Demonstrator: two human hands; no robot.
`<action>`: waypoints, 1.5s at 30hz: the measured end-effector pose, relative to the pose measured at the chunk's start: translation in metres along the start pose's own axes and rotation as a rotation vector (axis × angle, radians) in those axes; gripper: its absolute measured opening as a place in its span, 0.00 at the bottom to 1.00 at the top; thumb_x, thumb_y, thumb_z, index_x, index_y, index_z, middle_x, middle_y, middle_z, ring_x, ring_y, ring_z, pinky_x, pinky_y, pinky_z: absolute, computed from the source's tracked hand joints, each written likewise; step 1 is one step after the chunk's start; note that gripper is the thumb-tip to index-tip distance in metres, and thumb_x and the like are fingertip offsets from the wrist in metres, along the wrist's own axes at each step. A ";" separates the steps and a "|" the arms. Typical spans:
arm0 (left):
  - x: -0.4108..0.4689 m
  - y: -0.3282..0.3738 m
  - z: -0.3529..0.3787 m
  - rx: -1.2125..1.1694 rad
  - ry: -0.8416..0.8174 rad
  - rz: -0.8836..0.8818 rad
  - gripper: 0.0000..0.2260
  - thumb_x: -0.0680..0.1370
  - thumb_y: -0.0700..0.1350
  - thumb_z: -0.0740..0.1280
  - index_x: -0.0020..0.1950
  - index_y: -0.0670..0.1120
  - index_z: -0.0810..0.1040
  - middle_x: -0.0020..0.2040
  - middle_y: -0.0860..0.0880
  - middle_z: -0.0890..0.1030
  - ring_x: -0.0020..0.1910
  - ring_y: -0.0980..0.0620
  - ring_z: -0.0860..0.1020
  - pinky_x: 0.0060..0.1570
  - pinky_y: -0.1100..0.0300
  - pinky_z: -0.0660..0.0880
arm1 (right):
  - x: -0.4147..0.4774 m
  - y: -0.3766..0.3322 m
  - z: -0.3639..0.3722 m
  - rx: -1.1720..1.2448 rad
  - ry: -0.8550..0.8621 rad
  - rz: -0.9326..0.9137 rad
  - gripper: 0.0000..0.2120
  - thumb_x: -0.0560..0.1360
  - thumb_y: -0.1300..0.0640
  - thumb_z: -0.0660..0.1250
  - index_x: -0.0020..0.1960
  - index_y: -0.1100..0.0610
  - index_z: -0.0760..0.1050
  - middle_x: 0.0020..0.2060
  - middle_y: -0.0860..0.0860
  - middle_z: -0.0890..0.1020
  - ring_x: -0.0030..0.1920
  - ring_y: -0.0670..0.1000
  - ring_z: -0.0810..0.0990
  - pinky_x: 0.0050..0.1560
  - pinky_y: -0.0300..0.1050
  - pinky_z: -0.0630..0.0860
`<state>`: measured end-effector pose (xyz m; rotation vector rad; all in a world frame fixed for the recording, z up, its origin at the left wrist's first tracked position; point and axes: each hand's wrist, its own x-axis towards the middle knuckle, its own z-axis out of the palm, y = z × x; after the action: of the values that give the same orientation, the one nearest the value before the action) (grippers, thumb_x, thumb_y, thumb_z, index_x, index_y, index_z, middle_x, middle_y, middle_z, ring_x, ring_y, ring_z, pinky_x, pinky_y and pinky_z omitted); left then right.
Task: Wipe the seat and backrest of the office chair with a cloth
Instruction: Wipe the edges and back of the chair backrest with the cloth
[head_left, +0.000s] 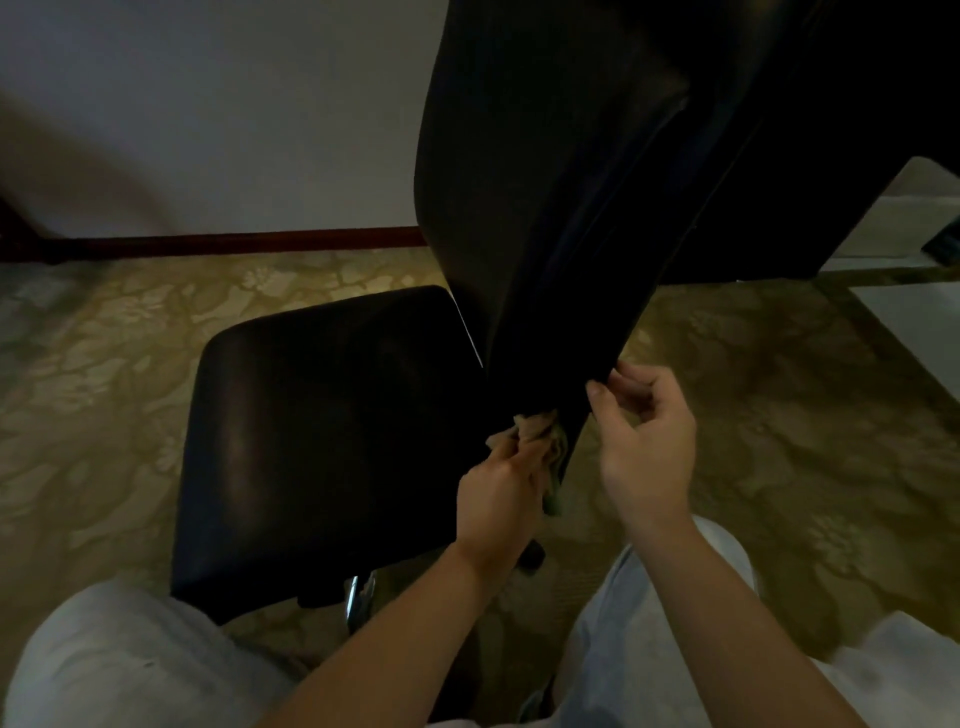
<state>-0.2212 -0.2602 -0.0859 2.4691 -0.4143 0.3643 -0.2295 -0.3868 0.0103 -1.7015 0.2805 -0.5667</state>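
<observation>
The black office chair stands in front of me, its seat (322, 431) to the left and its tall backrest (561, 197) rising to the upper right. My left hand (501, 499) grips a crumpled beige-green cloth (540, 441) and presses it against the bottom of the backrest where it meets the seat. My right hand (649, 441) pinches the lower edge of the backrest with thumb and fingers. Part of the cloth is hidden under my left hand.
A patterned yellow-green carpet (104, 364) covers the floor. A white wall with a dark red skirting board (234, 244) runs behind the chair. My knees in pale trousers (114, 660) frame the bottom. A chrome chair part (358, 592) shows under the seat. Pale furniture (914, 218) stands at the right.
</observation>
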 end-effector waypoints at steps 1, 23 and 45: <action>-0.003 -0.003 0.004 0.004 -0.010 -0.023 0.09 0.79 0.42 0.68 0.56 0.52 0.83 0.51 0.48 0.84 0.35 0.46 0.83 0.28 0.57 0.76 | 0.000 0.000 0.000 -0.004 -0.001 -0.006 0.07 0.76 0.59 0.71 0.54 0.53 0.78 0.47 0.46 0.83 0.49 0.40 0.80 0.46 0.30 0.74; -0.017 -0.044 0.011 -0.202 -0.276 -0.120 0.15 0.84 0.43 0.63 0.69 0.54 0.79 0.64 0.52 0.82 0.60 0.50 0.82 0.59 0.58 0.78 | 0.000 0.014 -0.008 -0.179 -0.077 -0.202 0.09 0.76 0.62 0.70 0.56 0.56 0.78 0.46 0.49 0.82 0.49 0.42 0.81 0.47 0.30 0.75; 0.008 -0.013 0.002 -0.424 0.002 -0.015 0.13 0.82 0.42 0.67 0.66 0.47 0.82 0.58 0.50 0.84 0.56 0.52 0.83 0.55 0.53 0.82 | -0.001 0.021 -0.007 -0.113 -0.074 -0.108 0.07 0.76 0.60 0.71 0.54 0.55 0.78 0.43 0.45 0.82 0.47 0.42 0.81 0.45 0.31 0.75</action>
<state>-0.2084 -0.2527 -0.0912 2.0569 -0.4236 0.2433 -0.2317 -0.3969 -0.0091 -1.8512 0.1711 -0.5753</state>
